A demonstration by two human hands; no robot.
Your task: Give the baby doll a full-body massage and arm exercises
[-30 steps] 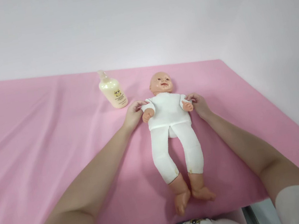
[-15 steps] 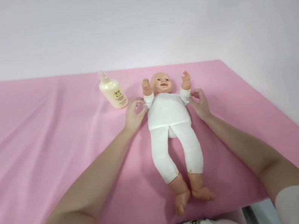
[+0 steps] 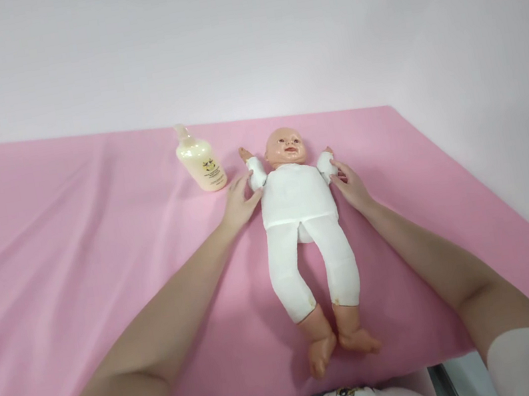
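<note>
A baby doll [image 3: 297, 196] in a white top and trousers lies on its back, head at the far end and bare feet towards me. My left hand [image 3: 239, 202] holds the doll's arm on the left side, fingertips and thumb at the white sleeve [image 3: 256, 173]. On the other side, my right hand [image 3: 352, 184] has its fingers and thumb on the opposite sleeve [image 3: 326, 164]. Both doll arms bend up beside the head, and the doll's hand on the right is mostly hidden behind its sleeve.
A pump bottle [image 3: 203, 164] of pale yellow liquid stands left of the doll's head, close to my left hand. Pink cloth [image 3: 78, 269] with soft folds covers the table, which meets a white wall [image 3: 238, 40]. My printed shirt shows at the near edge.
The doll's arms have turned in my grip. Its left-side hand has swung outward, away from the head, and the right-side hand has dropped lower behind the sleeve. The bottle has stayed put.
</note>
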